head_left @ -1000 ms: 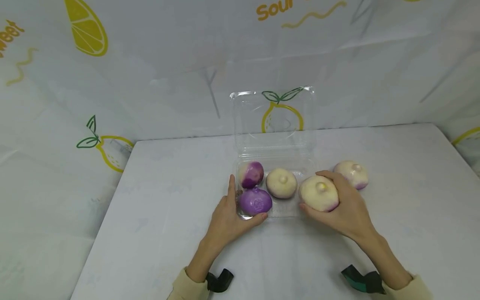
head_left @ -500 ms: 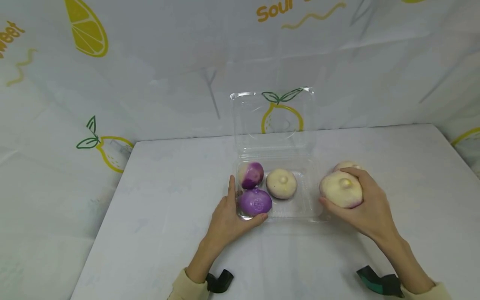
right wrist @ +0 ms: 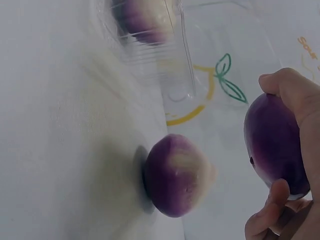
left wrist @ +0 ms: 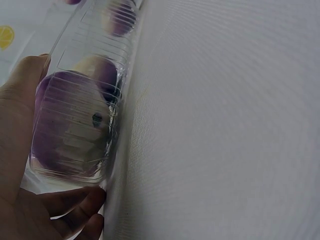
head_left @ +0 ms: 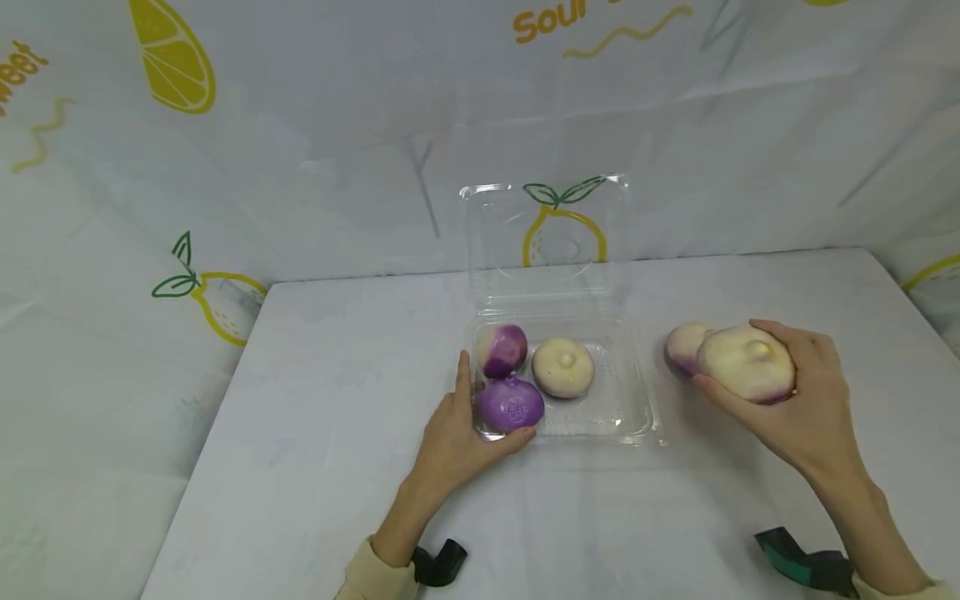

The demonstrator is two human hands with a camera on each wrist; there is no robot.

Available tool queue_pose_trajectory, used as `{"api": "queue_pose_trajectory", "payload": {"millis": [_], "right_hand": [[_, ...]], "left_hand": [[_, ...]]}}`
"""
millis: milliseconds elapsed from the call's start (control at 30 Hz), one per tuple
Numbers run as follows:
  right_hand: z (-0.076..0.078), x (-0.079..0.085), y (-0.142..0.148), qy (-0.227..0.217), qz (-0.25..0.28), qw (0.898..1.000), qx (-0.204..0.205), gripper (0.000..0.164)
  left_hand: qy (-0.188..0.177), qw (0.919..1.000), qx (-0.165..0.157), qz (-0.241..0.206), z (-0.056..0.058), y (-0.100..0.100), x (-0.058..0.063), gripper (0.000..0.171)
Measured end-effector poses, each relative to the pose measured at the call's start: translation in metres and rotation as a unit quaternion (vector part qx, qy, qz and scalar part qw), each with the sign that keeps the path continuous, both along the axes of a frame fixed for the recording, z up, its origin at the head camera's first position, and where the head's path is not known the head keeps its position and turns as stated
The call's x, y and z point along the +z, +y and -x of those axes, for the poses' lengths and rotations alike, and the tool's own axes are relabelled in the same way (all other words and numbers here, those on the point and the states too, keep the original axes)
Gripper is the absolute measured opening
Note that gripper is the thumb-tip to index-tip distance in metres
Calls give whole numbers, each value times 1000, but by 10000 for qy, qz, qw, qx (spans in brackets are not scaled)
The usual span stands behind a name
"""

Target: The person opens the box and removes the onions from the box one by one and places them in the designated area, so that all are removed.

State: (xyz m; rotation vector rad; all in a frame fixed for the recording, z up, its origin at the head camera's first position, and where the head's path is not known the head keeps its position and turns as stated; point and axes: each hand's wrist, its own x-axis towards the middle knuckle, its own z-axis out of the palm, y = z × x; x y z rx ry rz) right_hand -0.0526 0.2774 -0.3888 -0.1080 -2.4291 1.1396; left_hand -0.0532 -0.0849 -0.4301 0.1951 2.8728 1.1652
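White sheeting printed with yellow lemons (head_left: 337,125) hangs behind a pale, white-covered table (head_left: 330,417). From where I stand, starting at the left, the person's left hand (head_left: 453,442) rests at the near-left corner of a clear, hinged plastic box (head_left: 626,400), forefinger straight along its side and thumb stretched across its front edge, spread apart rather than pinching. Behind the box its transparent lid (head_left: 491,242) stands upright, fully raised.

Inside, at the left end, a rounded bulb, half white and half purple (head_left: 504,350), lies at the back with a glossy all-violet bulb (head_left: 513,404) right in front of it; a squat cream bulb with a nub on top (head_left: 563,367) sits beside them. The right end of the box is bare.

Further right, a white-and-purple bulb (head_left: 684,346) rests on the table. Partly in front of it, a large cream-topped, purple-bottomed bulb (head_left: 742,367) is held above the table, outside the box, its sides pinched between the thumb and curled fingers of the right hand (head_left: 813,400).

I judge the step in hand to be carrying that one bulb. Setting it down calls for a level lowering, clear of its neighbour, while the left hand steadies the box.
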Motion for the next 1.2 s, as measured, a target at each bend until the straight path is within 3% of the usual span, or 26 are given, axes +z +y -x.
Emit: {"api": "queue_pose_trajectory", "payload": {"millis": [300,700,867,1200], "right_hand": [[5,-5,21,-387,-30,9977,-560,83],[17,-17,52,-977,-408,9922,-651,89],[22,-20,61,-1091,-432,9913,-593,90],[30,-30,81,-1443,-537,9881,-53,92]], "left_hand": [[46,10000,-27,9,0,-1,-1,132],[2,10000,-56,-29,1,-1,-1,131],[-66,10000,-13,-14,0,-1,1,131],[-46,10000,-9,24,0,-1,0,131]]}}
